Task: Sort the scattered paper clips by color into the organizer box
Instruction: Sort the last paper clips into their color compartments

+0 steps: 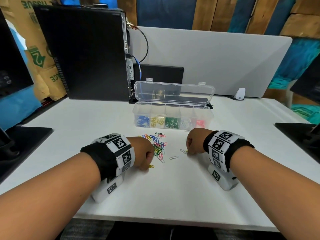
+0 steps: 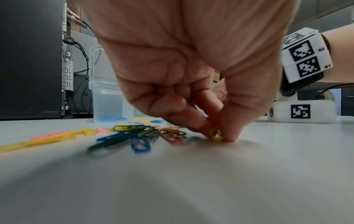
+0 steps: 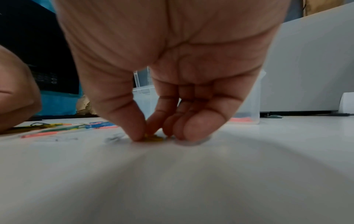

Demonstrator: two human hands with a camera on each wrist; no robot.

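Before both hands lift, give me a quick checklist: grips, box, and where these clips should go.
1. Left hand pinches a yellow clip at the table: ok.
2. Right hand pinches a second yellow clip: ok, though blurred.
3. Organizer box lid open: ok.
4. Yellow compartment reachable, second from the box's left end: ok.
5. Only one clip in each pinch: cannot tell.
6. Pile finished: not ok, many clips remain.

I read R2 and R1 on the right wristband (image 2: 306, 56) — L2 and L3 on the left wristband (image 1: 121, 149).
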